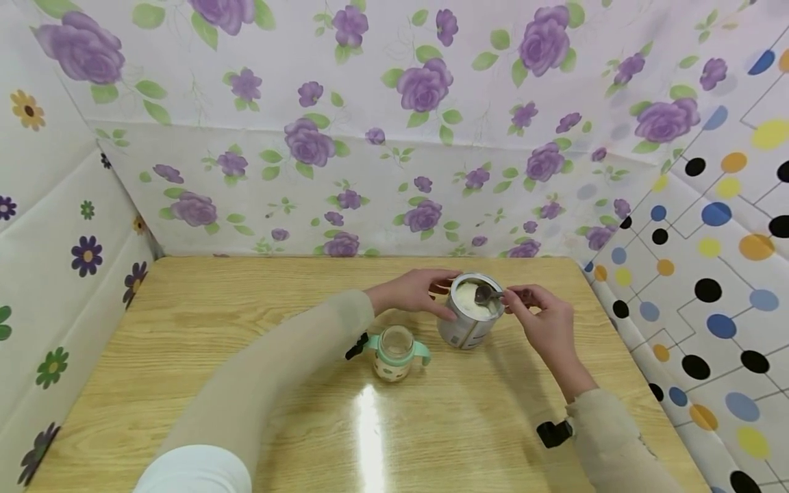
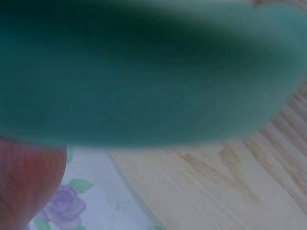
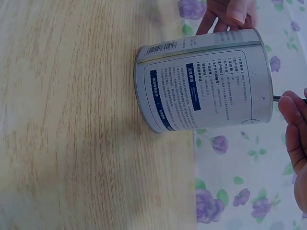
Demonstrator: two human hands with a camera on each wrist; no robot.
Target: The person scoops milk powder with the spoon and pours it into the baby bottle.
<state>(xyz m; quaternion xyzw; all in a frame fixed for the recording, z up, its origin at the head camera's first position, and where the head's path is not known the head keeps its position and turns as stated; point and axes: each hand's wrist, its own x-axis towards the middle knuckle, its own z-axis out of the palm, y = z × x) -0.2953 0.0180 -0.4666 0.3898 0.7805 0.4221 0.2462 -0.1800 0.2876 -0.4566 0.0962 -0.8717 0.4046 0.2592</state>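
An opened tin can (image 1: 457, 331) of pale powder (image 1: 466, 294) stands on the table. My left hand (image 1: 414, 291) grips the can's left side, with fingers behind it and the thumb in front. At the right rim my right hand (image 1: 546, 320) pinches the handle of a metal spoon (image 1: 483, 295), whose bowl lies over the powder inside the can. In the right wrist view the printed can (image 3: 206, 81) appears sideways, with the right hand's fingers (image 3: 292, 115) beside its rim. Close to my left wrist stands a lidless baby bottle (image 1: 392, 370) with two mint-green handles.
A blurred green bottle handle (image 2: 144, 105) fills much of the left wrist view. The wooden table (image 1: 468, 424) meets a floral cloth wall (image 1: 370, 192) behind the can. A dotted cloth wall (image 1: 709, 260) rises at the right, and a flowered one (image 1: 61, 226) at the left.
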